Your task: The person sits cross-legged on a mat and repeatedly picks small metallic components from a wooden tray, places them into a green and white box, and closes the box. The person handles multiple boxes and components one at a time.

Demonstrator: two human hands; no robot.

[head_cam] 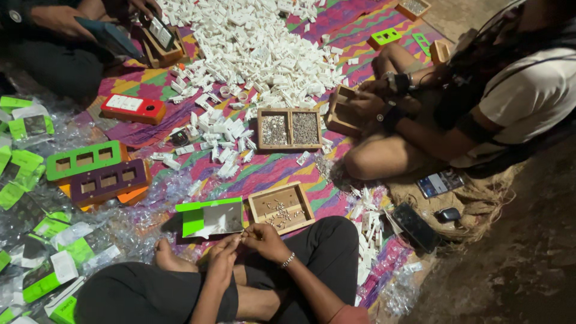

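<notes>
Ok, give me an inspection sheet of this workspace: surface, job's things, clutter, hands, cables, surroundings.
Surface: striped colourful mat on the floor.
Job's things: left hand and right hand meet over the lap, pinching something too small to tell; shallow wooden tray of small metal bits and a green and white packet lie just ahead.
Clutter: heap of white plastic parts; two-part wooden box; green frame; purple frame; clear wrappers.
Hands: both closed on the small item; bracelet on right wrist.
Cables: nothing seen.
Surroundings: two other people seated, working; black phone.
</notes>
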